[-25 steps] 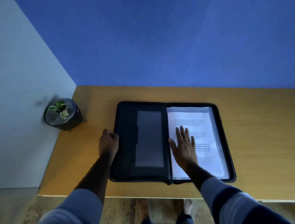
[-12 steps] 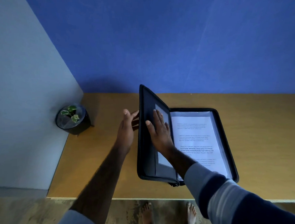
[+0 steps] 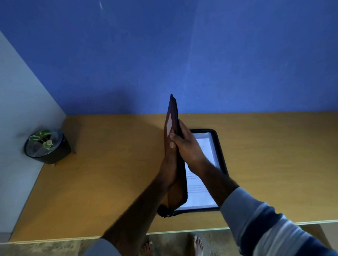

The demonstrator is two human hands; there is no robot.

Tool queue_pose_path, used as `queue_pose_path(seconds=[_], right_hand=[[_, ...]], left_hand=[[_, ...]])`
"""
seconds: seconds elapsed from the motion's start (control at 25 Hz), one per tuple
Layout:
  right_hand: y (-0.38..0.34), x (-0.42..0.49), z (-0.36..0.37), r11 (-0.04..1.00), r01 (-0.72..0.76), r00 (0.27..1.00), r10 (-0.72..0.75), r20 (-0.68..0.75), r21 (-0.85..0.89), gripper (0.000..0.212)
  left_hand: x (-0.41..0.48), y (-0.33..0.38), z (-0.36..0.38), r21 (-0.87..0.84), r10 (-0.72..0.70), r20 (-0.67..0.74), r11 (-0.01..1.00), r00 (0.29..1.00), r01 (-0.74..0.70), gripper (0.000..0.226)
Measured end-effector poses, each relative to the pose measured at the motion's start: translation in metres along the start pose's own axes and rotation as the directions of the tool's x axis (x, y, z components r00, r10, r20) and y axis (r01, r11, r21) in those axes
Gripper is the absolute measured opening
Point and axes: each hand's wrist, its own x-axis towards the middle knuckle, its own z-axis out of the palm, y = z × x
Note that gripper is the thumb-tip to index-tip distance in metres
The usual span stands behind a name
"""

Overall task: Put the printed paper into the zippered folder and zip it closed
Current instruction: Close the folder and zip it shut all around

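Printed paper lies inside the zippered folder; cover stands upright, pinched btwn left hand & right hand. Next: lower cover toward 3 o'clock, find zip pull, prob. near spine.

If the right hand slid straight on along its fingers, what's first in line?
Only the raised folder cover that the right hand already grips; past its top edge probably the blue wall, depth unclear.
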Motion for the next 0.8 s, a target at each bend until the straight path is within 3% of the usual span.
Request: queue_pose_path(seconds=[0.16,0.36,0.48,0.8], right_hand=[[0.013,0.000,-0.064,0.998,0.004,1.000,-0.006,-0.028,-0.068,0.051],[0.049,0.001,-0.130,0.993,-0.071,0.996,0.065,-0.062,-0.098,0.048],[0.082,0.005,-0.160,0.984,-0.164,0.984,0.158,-0.084,-0.072,0.049],[0.162,0.002,-0.188,0.943,-0.330,0.932,0.317,-0.175,-0.050,0.036]], left_hand=[[0.001,-0.053,0.016,0.351,-0.075,-0.017,0.933,0.997,0.076,0.061],[0.004,-0.106,0.017,0.736,-0.180,-0.126,0.642,0.976,0.213,0.072],[0.004,-0.116,0.018,0.825,-0.216,-0.146,0.512,0.966,0.239,0.083],[0.001,-0.127,0.030,0.895,-0.215,-0.176,0.371,0.960,0.248,0.096]])
